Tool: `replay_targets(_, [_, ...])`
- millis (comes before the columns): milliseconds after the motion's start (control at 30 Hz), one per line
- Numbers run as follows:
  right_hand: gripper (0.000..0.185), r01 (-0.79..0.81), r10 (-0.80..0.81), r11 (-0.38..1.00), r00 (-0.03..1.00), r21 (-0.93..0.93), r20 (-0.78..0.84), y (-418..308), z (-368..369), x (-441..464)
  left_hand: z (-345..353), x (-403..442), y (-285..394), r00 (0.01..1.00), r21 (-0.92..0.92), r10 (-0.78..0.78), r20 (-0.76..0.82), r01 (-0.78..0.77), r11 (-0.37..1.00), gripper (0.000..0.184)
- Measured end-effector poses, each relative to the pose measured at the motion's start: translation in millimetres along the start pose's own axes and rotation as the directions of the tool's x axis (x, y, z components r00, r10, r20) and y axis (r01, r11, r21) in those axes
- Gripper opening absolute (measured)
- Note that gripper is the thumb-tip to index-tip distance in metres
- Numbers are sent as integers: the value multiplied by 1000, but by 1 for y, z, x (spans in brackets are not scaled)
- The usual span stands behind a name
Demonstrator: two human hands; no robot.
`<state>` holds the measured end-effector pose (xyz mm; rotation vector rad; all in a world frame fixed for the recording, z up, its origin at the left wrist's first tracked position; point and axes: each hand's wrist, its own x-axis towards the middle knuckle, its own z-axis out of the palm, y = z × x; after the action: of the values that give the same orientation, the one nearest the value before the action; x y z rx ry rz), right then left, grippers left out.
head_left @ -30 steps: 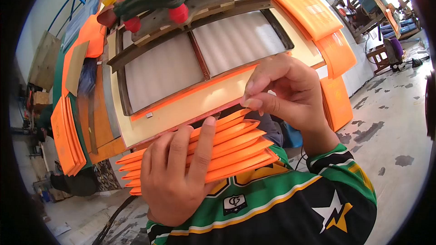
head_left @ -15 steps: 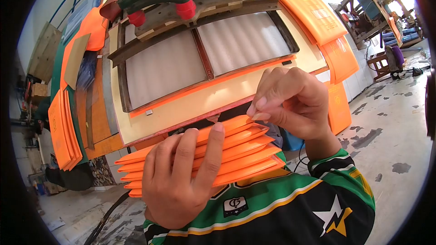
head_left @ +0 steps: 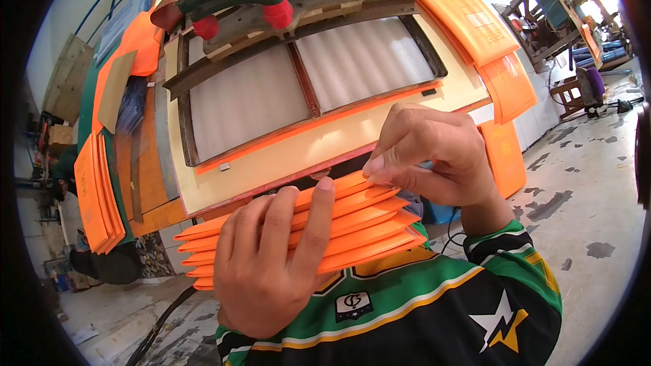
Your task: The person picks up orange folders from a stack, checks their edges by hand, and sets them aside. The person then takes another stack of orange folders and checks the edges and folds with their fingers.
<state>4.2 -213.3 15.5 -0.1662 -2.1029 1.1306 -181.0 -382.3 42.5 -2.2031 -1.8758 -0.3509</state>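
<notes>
In my left hand (head_left: 268, 274) is a stack of several orange plastic folders (head_left: 356, 222), held in front of my chest. The fingers lie spread across the outer face of the stack, and the thumb is hidden. My right hand (head_left: 437, 152) is closed in a pinch at the upper right corner of the top folder, fingertips at its edge. Layered folder edges fan out to the right below that hand. Just beyond the stack is a cream board (head_left: 319, 152) carrying a dark metal frame (head_left: 193, 132) with pale foam panels (head_left: 244, 102).
A green press part with red knobs (head_left: 278, 13) overhangs the frame. Gold-printed orange covers (head_left: 451, 7) lie along the right side. More orange folders (head_left: 95, 196) hang over the left edge, near a brown card (head_left: 115, 91). A cluttered workbench (head_left: 542, 47) stands at far right.
My right hand has shifted slightly left and down along the top folder's edge, still pinching. The left hand and the stack have barely moved.
</notes>
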Motion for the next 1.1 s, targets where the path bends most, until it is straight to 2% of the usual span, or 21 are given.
replay_targets(133, [15, 103, -102, 995, 994, 19, -51, 12, 3, -2, 1, 1, -1, 1000, -9, -6, -2, 6, 1000, 61])
replay_targets(200, [17, 183, -162, 978, 969, 100, -188, 15, 8, -2, -3, 3, -1, 1000, -27, -14, 22, 14, 1000, 64])
replay_targets(300, [17, 235, -215, 969, 954, 78, -209, 15, 4, 0, -3, 6, -3, 999, -42, -15, 43, 17, 999, 68])
replay_targets(433, [12, 162, -148, 983, 977, 81, -155, 12, 5, 1, -2, 9, -4, 999, -54, -17, 30, 19, 998, 71])
replay_targets(500, [13, 235, -235, 972, 967, -12, -96, 17, 4, 3, 1, 9, -7, 1000, -44, -14, 19, 15, 999, 72])
replay_targets(833, [14, 215, -231, 967, 967, -139, -109, 15, 6, 5, 3, 10, -9, 1000, -54, -8, 17, 9, 999, 77])
replay_targets(933, [14, 207, -213, 948, 977, -241, 1, 7, -1, 10, 2, 12, -7, 999, -42, -19, 28, 20, 999, 77])
replay_targets(1000, [13, 102, -102, 965, 995, -240, 11, 4, -3, 12, 6, 13, -9, 1000, -36, -2, 10, 3, 999, 79])
replay_targets(1100, [13, 59, -72, 979, 996, -196, -59, 1, 1, 12, 7, 15, -10, 1000, -31, 10, -8, -10, 999, 83])
